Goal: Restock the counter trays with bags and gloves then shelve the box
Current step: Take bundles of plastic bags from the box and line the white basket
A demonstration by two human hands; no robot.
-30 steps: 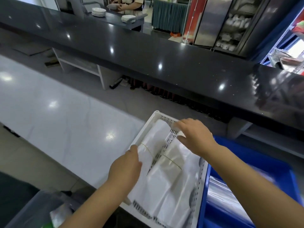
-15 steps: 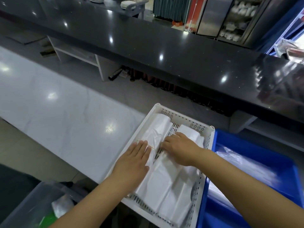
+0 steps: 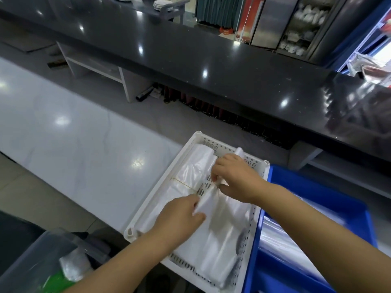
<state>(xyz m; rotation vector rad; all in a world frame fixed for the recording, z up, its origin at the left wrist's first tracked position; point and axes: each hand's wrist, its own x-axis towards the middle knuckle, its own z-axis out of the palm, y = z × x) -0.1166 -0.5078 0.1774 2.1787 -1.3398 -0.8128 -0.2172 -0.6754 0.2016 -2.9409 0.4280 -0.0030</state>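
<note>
A white perforated tray [image 3: 157,189] sits at the counter's near edge and holds two bundles of white plastic bags. The left bundle [image 3: 190,176] lies flat with a rubber band around it. The right bundle [image 3: 220,233] lies beside it. My left hand [image 3: 179,218] pinches the right bundle's upper part at its left edge. My right hand [image 3: 237,178] grips the same bundle's top end near the tray's far wall. A blue tray [image 3: 317,187] with clear plastic in it stands directly right of the white tray.
A white marble counter [image 3: 74,149] stretches to the left. A black raised counter [image 3: 211,60] runs across behind it. A clear bin [image 3: 42,261] with a green item and a plastic packet stands at the lower left. Stacked plates [image 3: 160,5] sit far back.
Both hands lay flat pressing the bundles half a second ago. Now both have shifted onto the right bundle and closed on it, lifting its upper end slightly.
</note>
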